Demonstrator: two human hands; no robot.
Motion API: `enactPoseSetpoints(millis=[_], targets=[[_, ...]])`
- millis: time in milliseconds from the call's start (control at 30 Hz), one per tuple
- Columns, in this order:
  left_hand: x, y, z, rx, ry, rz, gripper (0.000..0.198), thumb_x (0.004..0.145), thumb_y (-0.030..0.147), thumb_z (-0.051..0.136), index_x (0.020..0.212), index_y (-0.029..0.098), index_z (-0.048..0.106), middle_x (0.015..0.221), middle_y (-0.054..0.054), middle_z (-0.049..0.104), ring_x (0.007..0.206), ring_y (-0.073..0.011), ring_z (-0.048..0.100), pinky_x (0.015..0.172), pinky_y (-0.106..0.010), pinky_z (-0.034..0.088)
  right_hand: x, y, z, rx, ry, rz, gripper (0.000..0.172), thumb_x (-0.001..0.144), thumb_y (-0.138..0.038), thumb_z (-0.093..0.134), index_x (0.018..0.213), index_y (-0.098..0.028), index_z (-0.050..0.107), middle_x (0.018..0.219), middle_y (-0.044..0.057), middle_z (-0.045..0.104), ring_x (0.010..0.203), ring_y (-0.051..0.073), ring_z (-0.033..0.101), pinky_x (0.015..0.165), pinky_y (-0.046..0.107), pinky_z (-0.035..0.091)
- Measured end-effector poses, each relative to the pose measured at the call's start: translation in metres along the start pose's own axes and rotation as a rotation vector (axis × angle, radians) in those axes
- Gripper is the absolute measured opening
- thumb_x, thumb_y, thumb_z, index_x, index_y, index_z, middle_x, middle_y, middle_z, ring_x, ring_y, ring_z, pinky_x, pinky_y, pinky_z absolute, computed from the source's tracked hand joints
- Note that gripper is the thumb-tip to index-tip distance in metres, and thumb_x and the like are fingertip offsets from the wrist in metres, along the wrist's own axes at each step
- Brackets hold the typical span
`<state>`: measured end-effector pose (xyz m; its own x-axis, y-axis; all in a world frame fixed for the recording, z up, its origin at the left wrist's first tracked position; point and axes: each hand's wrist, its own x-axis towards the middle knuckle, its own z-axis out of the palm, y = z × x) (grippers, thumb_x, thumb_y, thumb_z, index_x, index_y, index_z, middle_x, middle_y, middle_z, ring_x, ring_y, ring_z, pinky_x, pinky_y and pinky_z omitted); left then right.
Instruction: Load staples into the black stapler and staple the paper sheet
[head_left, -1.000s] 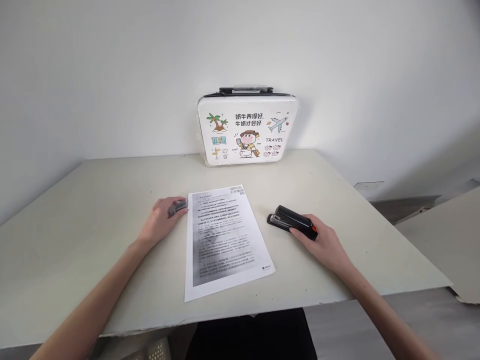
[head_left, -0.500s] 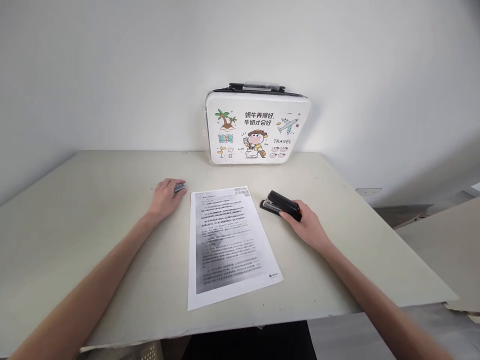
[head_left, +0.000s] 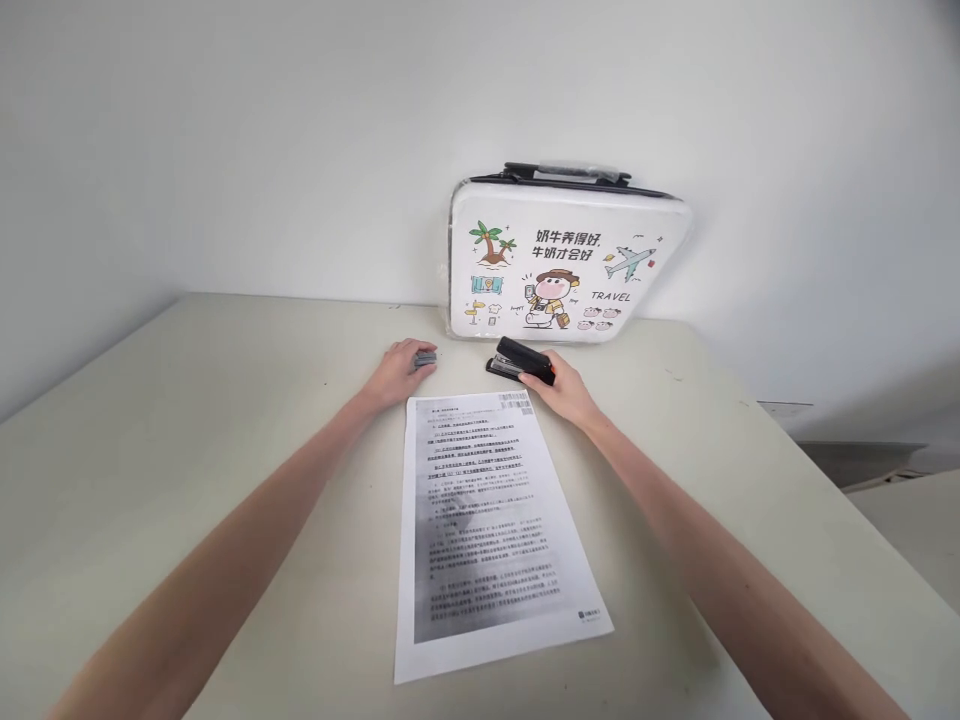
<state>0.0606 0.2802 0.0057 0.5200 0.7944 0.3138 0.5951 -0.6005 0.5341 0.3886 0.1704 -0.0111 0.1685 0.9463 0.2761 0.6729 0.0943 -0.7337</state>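
Note:
Between the fingers and thumb of my left hand (head_left: 395,374) is a small grey strip of staples (head_left: 425,358), just past the paper's far left corner. My right hand (head_left: 562,390) grips the rear of a black stapler (head_left: 525,360), whose front points left toward the staples, with a gap between the two. The stapler's jaws look slightly apart at the front. Below both hands a printed sheet of paper (head_left: 480,520) lies flat on the table, touched by neither.
A white carrying case (head_left: 574,255) with cartoon prints and a black handle stands against the wall, close behind the stapler. The pale table (head_left: 300,400) meets the wall at the back. Past its right edge is another pale surface (head_left: 911,515).
Both hands have moved away from me and closer together, past the far edge of the paper, carrying the staples and the stapler. The camera view has also shifted.

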Motion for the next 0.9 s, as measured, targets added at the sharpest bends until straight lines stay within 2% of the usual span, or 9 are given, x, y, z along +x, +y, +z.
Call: enactPoseSetpoints(millis=[167,267,333,400,433,567,667,767,900], targets=[[0.013,0.012,0.005,-0.089,-0.026,-0.004,0.040,0.093,0.043,0.062,0.124,0.019,0.064,0.127,-0.012,0.070,0.122,-0.0275,0.062,0.114,-0.047,0.044,0.020,-0.012,0.013,0.075,-0.126,-0.080,0.040,0.086,-0.055,0.067,0.111,-0.024,0.063,0.107,0.006,0.075,0.097,0.028,0.067,0.087,0.041,0.051],[0.006,0.025,0.001,-0.132,-0.005,-0.049,0.042,0.101,0.048,0.049,0.132,0.020,0.058,0.131,-0.012,0.068,0.119,-0.0252,0.065,0.107,-0.044,0.050,0.020,-0.018,0.014,0.092,-0.159,-0.099,0.039,0.087,-0.055,0.068,0.110,-0.025,0.064,0.105,0.006,0.075,0.095,0.028,0.067,0.086,0.041,0.052],[-0.012,0.037,-0.002,-0.103,0.066,-0.085,0.044,0.104,0.051,0.043,0.133,0.020,0.057,0.136,-0.015,0.064,0.124,-0.0280,0.062,0.109,-0.048,0.048,0.015,-0.022,0.011,0.090,-0.181,-0.115,0.038,0.088,-0.056,0.066,0.110,-0.025,0.063,0.101,0.005,0.074,0.092,0.028,0.066,0.084,0.040,0.052],[-0.042,0.053,-0.004,0.019,0.179,-0.094,0.046,0.101,0.055,0.051,0.130,0.020,0.058,0.139,-0.016,0.059,0.135,-0.0332,0.051,0.117,-0.054,0.039,0.009,-0.026,0.009,0.082,-0.199,-0.136,0.037,0.089,-0.056,0.064,0.108,-0.025,0.062,0.100,0.005,0.073,0.091,0.027,0.066,0.083,0.039,0.051],[-0.060,0.061,-0.004,0.101,0.199,-0.075,0.051,0.099,0.058,0.055,0.134,0.021,0.056,0.142,-0.016,0.056,0.139,-0.0347,0.047,0.119,-0.056,0.037,0.006,-0.027,0.009,0.078,-0.204,-0.145,0.036,0.089,-0.056,0.064,0.107,-0.025,0.062,0.099,0.005,0.073,0.091,0.027,0.066,0.083,0.038,0.051],[-0.124,0.079,-0.011,0.270,0.095,-0.073,0.077,0.090,0.065,0.067,0.150,0.026,0.041,0.156,-0.016,0.042,0.146,-0.0397,0.035,0.118,-0.063,0.033,0.001,-0.031,0.011,0.090,-0.210,-0.161,0.033,0.089,-0.052,0.066,0.106,-0.024,0.062,0.103,0.006,0.074,0.094,0.027,0.066,0.084,0.038,0.051],[-0.143,0.075,-0.027,0.294,0.045,-0.159,0.081,0.089,0.069,0.065,0.153,0.028,0.037,0.157,-0.016,0.041,0.147,-0.0409,0.034,0.118,-0.064,0.031,0.003,-0.029,0.014,0.131,-0.233,-0.162,0.034,0.088,-0.049,0.068,0.111,-0.025,0.062,0.109,0.006,0.074,0.100,0.028,0.067,0.091,0.040,0.052],[-0.144,0.062,-0.045,0.285,0.004,-0.269,0.084,0.087,0.075,0.064,0.151,0.027,0.040,0.154,-0.015,0.045,0.145,-0.0417,0.037,0.117,-0.063,0.033,0.002,-0.028,0.016,0.180,-0.245,-0.162,0.040,0.088,-0.047,0.070,0.120,-0.025,0.060,0.118,0.006,0.074,0.108,0.027,0.068,0.098,0.042,0.052],[-0.140,0.050,-0.062,0.254,-0.025,-0.350,0.089,0.081,0.079,0.066,0.147,0.024,0.044,0.151,-0.016,0.051,0.145,-0.0419,0.039,0.117,-0.060,0.037,-0.017,-0.028,0.016,0.333,-0.137,-0.106,0.059,0.085,-0.049,0.074,0.134,-0.025,0.052,0.140,0.011,0.064,0.126,0.028,0.063,0.110,0.045,0.048]])
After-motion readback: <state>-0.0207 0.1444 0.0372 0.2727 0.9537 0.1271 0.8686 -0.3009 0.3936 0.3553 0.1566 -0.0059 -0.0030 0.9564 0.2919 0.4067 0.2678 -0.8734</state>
